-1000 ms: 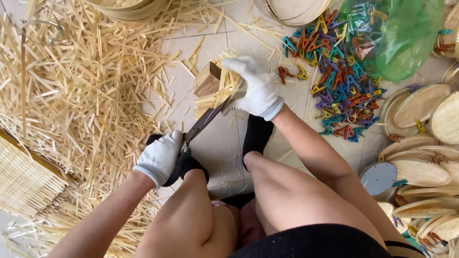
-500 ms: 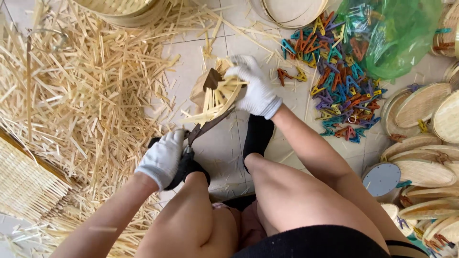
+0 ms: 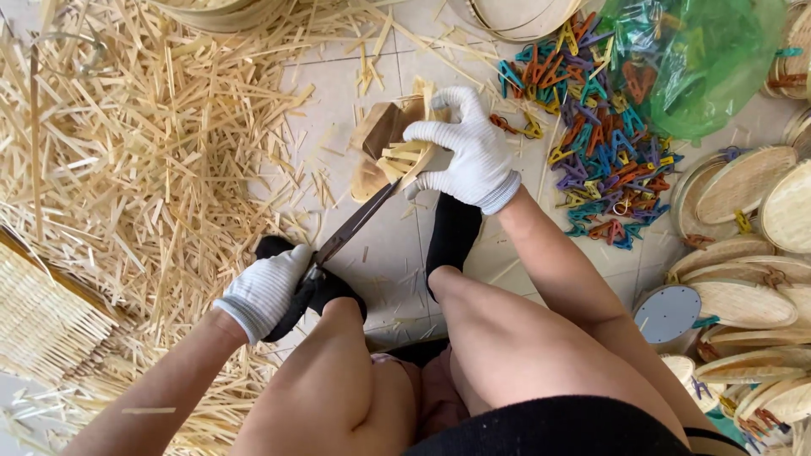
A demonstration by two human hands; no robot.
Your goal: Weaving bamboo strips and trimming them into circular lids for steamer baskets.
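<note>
My left hand (image 3: pixel 263 290), in a white glove, grips the black handles of large scissors (image 3: pixel 351 226) low and left of centre. The blades point up and right into a small woven bamboo piece (image 3: pixel 390 143). My right hand (image 3: pixel 467 150), also gloved in white, holds that piece at its right side, with cut bamboo strips sticking out under the fingers. My bare knees and black-socked feet sit just below both hands.
A thick pile of bamboo strips (image 3: pixel 127 143) covers the floor at left. Coloured clothespins (image 3: pixel 596 143) lie at upper right beside a green plastic bag (image 3: pixel 701 59). Stacked woven bamboo lids (image 3: pixel 743 245) fill the right edge. A woven mat (image 3: pixel 38 317) lies lower left.
My right hand has turned the bamboo piece and shifted it slightly, so its brown inner side now shows. The scissors stay in my left hand, with blades still at the piece.
</note>
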